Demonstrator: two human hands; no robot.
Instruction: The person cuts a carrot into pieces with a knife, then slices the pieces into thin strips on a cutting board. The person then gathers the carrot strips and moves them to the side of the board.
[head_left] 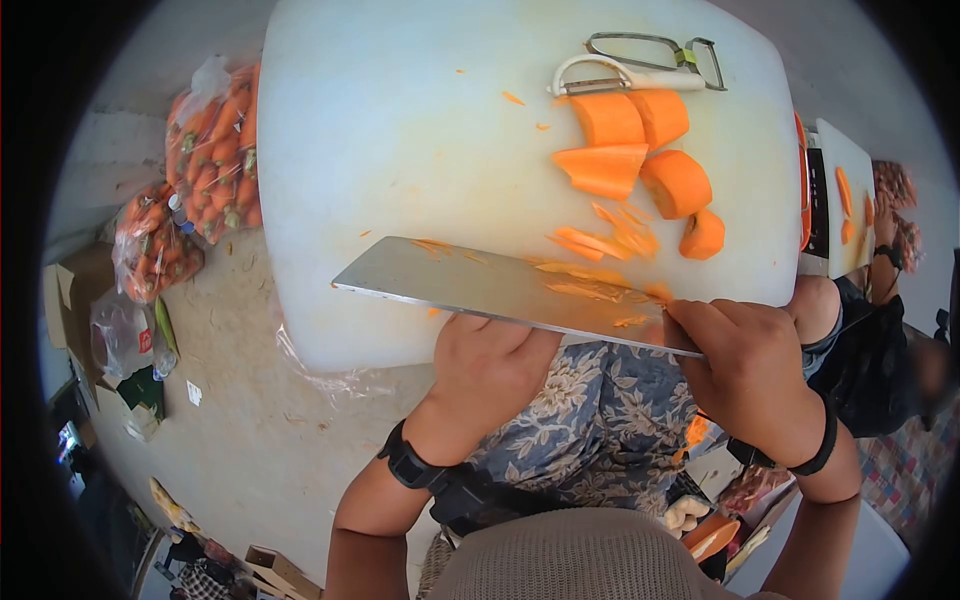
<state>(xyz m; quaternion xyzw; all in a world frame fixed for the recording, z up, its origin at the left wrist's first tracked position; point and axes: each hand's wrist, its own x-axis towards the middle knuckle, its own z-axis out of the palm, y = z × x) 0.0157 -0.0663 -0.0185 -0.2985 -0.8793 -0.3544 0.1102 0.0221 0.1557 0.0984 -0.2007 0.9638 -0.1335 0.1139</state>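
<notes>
A wide-bladed cleaver [480, 288] lies slanted across the near part of a white cutting board [400, 150], with thin orange shavings stuck to its blade. My right hand [750, 365] is closed around its handle end, at the right. Against the near edge of the blade, my left hand [487, 365] is curled, its fingertips hidden behind the metal. Just beyond the blade is a small heap of carrot slices [610, 238]. Several thick carrot chunks [680, 185] sit farther back. Two peelers, one white-handled [650, 79] and one dark metal [635, 42], rest behind them.
Clear bags of carrots [215, 150] stand on the floor at left, near a cardboard box [75, 310]. Another person [870, 330] sits at right beside a second board [845, 200] with carrot pieces. An orange rim [803, 185] shows at my board's right edge.
</notes>
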